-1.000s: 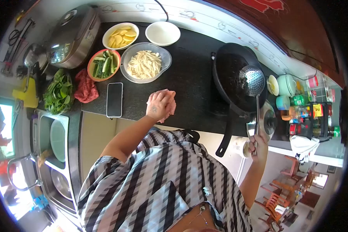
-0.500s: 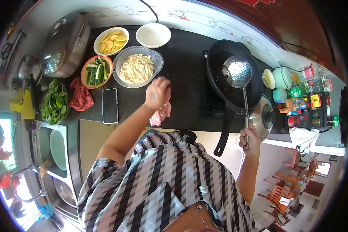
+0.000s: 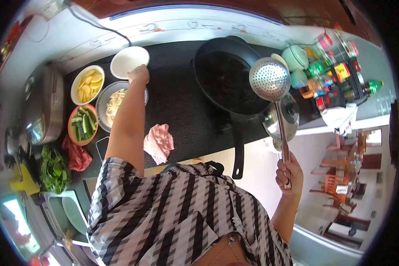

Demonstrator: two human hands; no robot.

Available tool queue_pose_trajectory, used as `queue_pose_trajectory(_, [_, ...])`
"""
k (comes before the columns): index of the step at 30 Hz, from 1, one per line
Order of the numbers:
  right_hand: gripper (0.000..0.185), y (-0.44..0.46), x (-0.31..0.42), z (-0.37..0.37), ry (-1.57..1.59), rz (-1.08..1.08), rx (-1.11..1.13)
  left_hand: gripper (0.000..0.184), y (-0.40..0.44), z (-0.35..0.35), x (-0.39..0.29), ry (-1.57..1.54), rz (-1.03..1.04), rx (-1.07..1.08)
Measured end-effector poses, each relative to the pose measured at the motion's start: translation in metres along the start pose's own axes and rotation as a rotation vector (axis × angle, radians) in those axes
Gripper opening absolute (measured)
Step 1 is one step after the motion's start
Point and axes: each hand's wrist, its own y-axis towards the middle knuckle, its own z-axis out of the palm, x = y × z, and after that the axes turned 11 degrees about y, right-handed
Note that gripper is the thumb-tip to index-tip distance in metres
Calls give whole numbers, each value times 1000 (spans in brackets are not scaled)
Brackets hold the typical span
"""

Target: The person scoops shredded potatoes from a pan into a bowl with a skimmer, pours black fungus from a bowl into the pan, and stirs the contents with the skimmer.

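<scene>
My left hand [image 3: 138, 74] reaches over the counter, its fingers closed at the near rim of a white bowl [image 3: 128, 60]. Below that forearm, partly hidden, is a clear bowl [image 3: 103, 106] of pale shredded strips [image 3: 115, 104]. My right hand [image 3: 290, 173] grips the handle of a perforated metal skimmer [image 3: 270, 80], raised with its head above the wok's right edge. The black wok [image 3: 228, 84] looks dark inside, its handle pointing towards me.
Left stand a bowl of yellow slices [image 3: 90, 84], a bowl of cut green vegetables [image 3: 83, 125], leafy greens [image 3: 53, 170] and a rice cooker [image 3: 44, 104]. A pink cloth [image 3: 159, 143] lies near the front edge. A metal lid [image 3: 286, 119] and bottles [image 3: 317, 84] are right.
My left hand has moved from above the pink cloth to the white bowl's rim. My right hand has drawn the skimmer off the wok's middle to its right edge. The view has shifted.
</scene>
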Motion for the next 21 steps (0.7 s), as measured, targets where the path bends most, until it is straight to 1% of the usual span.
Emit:
queue_pose_trajectory(1, [49, -4, 2, 0, -2, -19, 17, 27, 1, 5, -3, -30, -15, -68])
queue_pose_trajectory(3, [49, -7, 6, -1, -8, -51, 63, 24, 1, 10, -9, -9, 53, -123])
queue_pose_trajectory(6, [48, -4, 9, 2, -29, -83, 16, 22, -4, 17, -20, 45, 172, -161])
queue_pose_trajectory(9, [47, 4, 11, 5, -33, -70, -15, 21, -21, 20, -25, 61, 284, -206])
queue_pose_trajectory(12, [42, 19, 5, 7, -161, -113, -66, 16, -47, 19, -31, 35, 376, -281])
queue_pose_trajectory(13, [41, 27, 4, 6, -211, -127, -89, 17, -55, 13, -33, 52, 370, -240])
queue_pose_trajectory(14, [34, 38, 1, 2, -276, -152, -118, 17, -61, 9, -36, 69, 364, -200])
queue_pose_trajectory(15, [32, 50, 1, -1, -311, -169, -112, 17, -67, 8, -38, 86, 359, -159])
queue_pose_trajectory(18, [28, 91, 2, -14, -435, -222, -84, 22, -84, 21, -35, 187, 441, -424])
queue_pose_trajectory(21, [27, 127, 9, -27, -578, -279, -68, 30, -127, 31, -42, -28, 491, -714])
